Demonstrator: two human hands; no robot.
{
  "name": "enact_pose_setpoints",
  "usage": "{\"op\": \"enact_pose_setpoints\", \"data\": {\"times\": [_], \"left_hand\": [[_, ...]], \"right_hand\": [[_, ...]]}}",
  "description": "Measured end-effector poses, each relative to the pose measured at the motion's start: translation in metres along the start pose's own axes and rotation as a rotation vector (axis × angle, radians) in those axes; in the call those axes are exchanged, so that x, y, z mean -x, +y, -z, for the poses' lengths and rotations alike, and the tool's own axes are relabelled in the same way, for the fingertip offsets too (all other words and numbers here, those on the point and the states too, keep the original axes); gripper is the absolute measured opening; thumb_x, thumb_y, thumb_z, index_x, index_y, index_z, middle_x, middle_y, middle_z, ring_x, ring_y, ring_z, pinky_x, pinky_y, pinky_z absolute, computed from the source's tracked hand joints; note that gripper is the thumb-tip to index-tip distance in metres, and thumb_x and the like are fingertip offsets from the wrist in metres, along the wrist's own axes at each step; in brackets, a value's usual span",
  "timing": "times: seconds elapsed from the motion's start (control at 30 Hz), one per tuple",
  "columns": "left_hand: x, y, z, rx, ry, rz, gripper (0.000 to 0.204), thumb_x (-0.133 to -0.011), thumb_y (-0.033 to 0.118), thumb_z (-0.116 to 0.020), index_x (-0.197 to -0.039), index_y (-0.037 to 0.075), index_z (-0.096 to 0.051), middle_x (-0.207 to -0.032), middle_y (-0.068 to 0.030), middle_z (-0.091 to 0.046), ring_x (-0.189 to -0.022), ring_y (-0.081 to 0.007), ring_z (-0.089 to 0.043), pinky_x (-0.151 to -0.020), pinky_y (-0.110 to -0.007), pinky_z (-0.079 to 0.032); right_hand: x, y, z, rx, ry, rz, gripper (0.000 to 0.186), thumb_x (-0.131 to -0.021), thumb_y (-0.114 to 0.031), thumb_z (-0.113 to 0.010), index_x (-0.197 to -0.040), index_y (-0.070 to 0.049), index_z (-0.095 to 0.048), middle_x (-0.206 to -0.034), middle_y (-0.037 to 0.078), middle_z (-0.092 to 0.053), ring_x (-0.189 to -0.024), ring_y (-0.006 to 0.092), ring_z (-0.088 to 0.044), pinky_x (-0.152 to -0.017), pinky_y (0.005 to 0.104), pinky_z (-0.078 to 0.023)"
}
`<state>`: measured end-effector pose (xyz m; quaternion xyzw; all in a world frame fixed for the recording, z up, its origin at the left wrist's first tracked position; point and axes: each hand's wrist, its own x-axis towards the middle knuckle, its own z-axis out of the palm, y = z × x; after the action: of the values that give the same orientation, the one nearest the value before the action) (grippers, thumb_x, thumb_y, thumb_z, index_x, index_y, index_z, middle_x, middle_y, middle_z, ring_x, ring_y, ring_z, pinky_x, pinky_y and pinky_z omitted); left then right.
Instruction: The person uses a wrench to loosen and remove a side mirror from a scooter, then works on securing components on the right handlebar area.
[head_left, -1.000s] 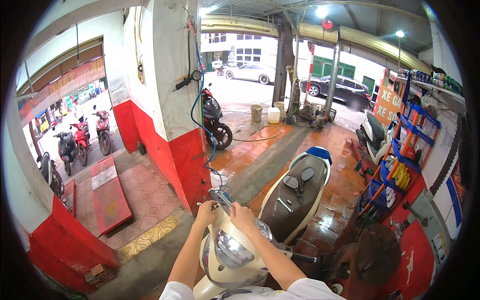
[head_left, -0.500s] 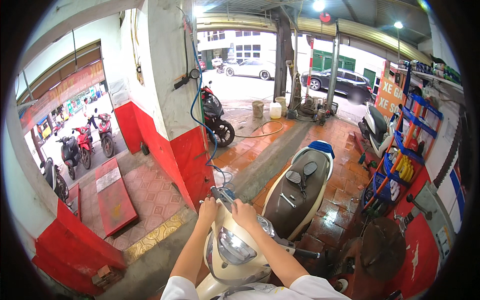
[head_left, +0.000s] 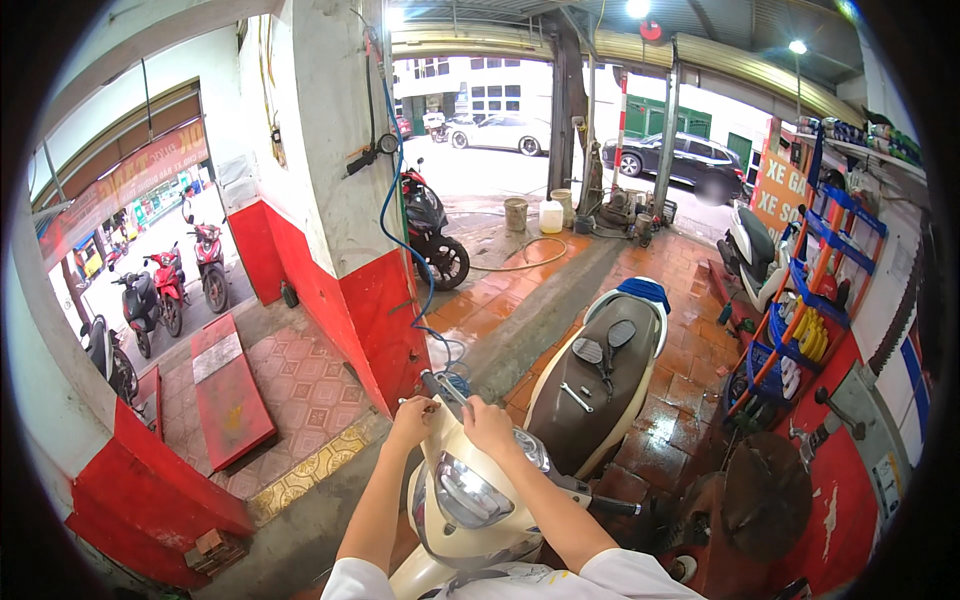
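A cream scooter stands in front of me, its headlight below my hands. My left hand is closed in a pinch beside the front cowl, near the handlebar's left end. A tiny shiny bit shows at its fingers, too small to name. My right hand is closed around the near end of a silver brake lever, which runs beside a dark handlebar grip. On the brown seat lie a wrench and a pair of round mirrors.
A red-and-white pillar rises close by on the left, with a blue hose hanging down it. To the right are an orange-and-blue rack and a dark round stool. The handlebar's other grip juts out rightward.
My left hand has shifted slightly leftward, and its fingers have changed position beside the cowl. The right hand stays at the lever.
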<state>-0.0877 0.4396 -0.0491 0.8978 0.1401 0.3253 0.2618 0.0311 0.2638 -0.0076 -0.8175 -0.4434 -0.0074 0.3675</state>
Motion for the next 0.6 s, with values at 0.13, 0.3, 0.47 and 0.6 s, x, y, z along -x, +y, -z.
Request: {"op": "enact_pose_setpoints", "data": {"times": [0.13,0.3,0.47,0.6], "left_hand": [[-0.004,0.005,-0.003,0.044,-0.009,0.038,0.013,-0.083,0.002,-0.065,-0.094,0.001,-0.071,-0.096,-0.0195,-0.067,-0.093,-0.0386,-0.064,-0.082,-0.044,-0.052],[0.001,0.001,-0.007,-0.126,0.030,0.127,0.014,-0.088,0.013,-0.067,-0.095,0.001,-0.068,-0.093,-0.0208,-0.065,-0.091,-0.0396,-0.064,-0.082,-0.047,-0.051],[-0.003,-0.001,-0.014,-0.292,-0.016,0.213,0.028,-0.093,0.027,-0.064,-0.100,0.000,-0.061,-0.096,-0.0223,-0.063,-0.090,-0.0423,-0.064,-0.080,-0.049,-0.051],[-0.009,0.008,-0.016,-0.385,-0.056,0.294,0.032,-0.092,0.030,-0.066,-0.101,0.000,-0.060,-0.095,-0.0224,-0.065,-0.091,-0.0428,-0.065,-0.080,-0.050,-0.051]], "right_hand": [[-0.002,0.005,0.000,0.002,-0.009,0.005,0.030,-0.094,-0.031,-0.057,-0.111,-0.007,-0.063,-0.082,0.025,-0.069,-0.078,0.0461,-0.068,-0.075,0.0549,-0.053],[0.001,-0.001,0.003,0.018,0.004,0.027,0.026,-0.094,-0.029,-0.056,-0.108,-0.008,-0.062,-0.079,0.024,-0.069,-0.076,0.0452,-0.068,-0.071,0.0553,-0.054],[0.001,-0.001,0.003,-0.024,-0.008,0.000,0.029,-0.094,-0.031,-0.057,-0.110,-0.007,-0.063,-0.080,0.025,-0.069,-0.078,0.0468,-0.067,-0.074,0.0564,-0.052],[0.000,0.001,0.002,-0.027,0.007,0.019,0.028,-0.094,-0.031,-0.057,-0.108,-0.007,-0.063,-0.079,0.025,-0.069,-0.075,0.0466,-0.067,-0.072,0.0565,-0.052]]}}
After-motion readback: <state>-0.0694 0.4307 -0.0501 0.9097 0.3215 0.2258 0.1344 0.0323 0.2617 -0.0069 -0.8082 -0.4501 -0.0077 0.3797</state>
